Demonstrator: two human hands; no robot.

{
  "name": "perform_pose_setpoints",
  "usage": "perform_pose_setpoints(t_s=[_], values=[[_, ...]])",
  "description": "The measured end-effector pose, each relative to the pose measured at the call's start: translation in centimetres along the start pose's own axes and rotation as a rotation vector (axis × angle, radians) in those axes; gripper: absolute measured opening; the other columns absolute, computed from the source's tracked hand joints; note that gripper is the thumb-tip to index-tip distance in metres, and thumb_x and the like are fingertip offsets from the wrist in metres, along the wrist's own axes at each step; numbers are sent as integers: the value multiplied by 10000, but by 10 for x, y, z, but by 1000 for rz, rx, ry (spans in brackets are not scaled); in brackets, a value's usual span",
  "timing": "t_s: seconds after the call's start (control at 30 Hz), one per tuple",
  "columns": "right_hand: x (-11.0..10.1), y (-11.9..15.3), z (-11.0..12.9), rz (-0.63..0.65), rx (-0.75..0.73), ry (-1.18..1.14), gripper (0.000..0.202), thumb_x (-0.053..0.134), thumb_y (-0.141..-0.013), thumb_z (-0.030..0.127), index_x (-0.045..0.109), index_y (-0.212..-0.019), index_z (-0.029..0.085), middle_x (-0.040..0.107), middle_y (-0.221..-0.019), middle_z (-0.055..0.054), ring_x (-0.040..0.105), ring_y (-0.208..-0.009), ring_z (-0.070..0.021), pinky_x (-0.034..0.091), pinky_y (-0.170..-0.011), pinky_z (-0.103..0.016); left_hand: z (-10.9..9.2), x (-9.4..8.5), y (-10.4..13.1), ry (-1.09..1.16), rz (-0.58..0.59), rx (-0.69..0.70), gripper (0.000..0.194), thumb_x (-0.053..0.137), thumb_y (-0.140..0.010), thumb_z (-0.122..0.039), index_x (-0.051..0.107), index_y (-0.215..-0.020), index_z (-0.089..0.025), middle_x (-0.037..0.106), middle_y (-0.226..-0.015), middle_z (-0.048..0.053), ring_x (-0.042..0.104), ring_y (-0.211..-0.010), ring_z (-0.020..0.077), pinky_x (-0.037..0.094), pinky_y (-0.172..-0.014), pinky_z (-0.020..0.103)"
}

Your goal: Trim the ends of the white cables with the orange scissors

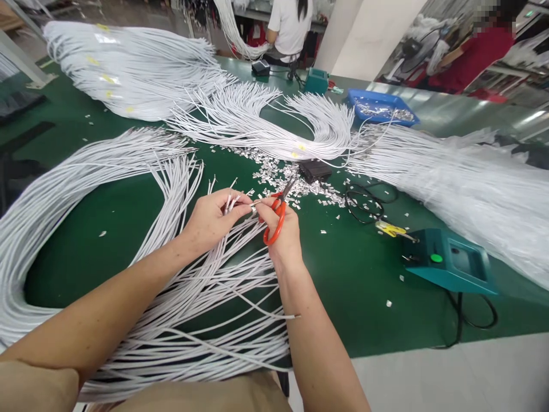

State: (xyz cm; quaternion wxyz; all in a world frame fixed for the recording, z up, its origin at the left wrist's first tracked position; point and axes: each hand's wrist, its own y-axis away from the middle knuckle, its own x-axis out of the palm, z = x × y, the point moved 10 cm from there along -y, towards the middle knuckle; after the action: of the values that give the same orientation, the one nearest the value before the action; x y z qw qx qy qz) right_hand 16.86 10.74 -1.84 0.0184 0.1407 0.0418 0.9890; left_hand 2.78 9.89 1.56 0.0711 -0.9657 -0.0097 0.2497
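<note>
My left hand [214, 220] pinches a few white cables [229, 203] near their ends. Fingertip to fingertip with it, my right hand [281, 229] holds orange-handled scissors [278, 226] in the palm, their dark blades pointing up and away. Between the two thumbs shows a small cable end, partly hidden by the fingers. Under both wrists a large loose bundle of white cables [214, 320] fans over the green table and curves round to the left. Small silvery pieces [274, 171] lie scattered just beyond my hands.
A black box [315, 170] sits among the silvery pieces. Further cable bundles [141, 68] lie at the back, and a plastic-covered one [463, 171] at right. A teal device [448, 260] with a green button stands at right, a blue tray [381, 107] behind. Two people work beyond the table.
</note>
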Motion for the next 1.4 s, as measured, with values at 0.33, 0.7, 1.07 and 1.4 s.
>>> perform_pose_setpoints(t_s=[0.33,0.7,1.07,1.4], values=[[-15,-2,-5,-133,-15,107,220,670,-706,382,609,-638,182,550,-621,30,473,-614,-109,416,-646,-263,9,26,0,453,285,-134,188,595,-857,-350,616,-930,-178,626,-669,-15,547,-577,108,445,-620,259],[2,1,14,41,-101,136,188,668,-740,380,711,-754,198,675,-781,-6,582,-731,-144,467,-755,-299,16,29,-1,578,276,-194,183,632,-835,-301,564,-958,-184,616,-674,-20,539,-588,109,427,-605,255],[-43,-4,11,-295,-117,398,206,645,-737,362,689,-757,161,658,-715,-11,555,-672,-146,443,-685,-293,35,33,8,579,405,-354,519,752,-702,-159,542,-1173,-210,637,-1119,72,594,-1103,221,563,-823,350],[8,0,2,69,-132,454,168,643,-755,332,730,-793,194,685,-766,-3,587,-702,-139,451,-681,-262,51,18,4,291,343,-326,314,748,-722,-339,601,-948,-178,648,-860,4,646,-782,157,509,-794,343]])
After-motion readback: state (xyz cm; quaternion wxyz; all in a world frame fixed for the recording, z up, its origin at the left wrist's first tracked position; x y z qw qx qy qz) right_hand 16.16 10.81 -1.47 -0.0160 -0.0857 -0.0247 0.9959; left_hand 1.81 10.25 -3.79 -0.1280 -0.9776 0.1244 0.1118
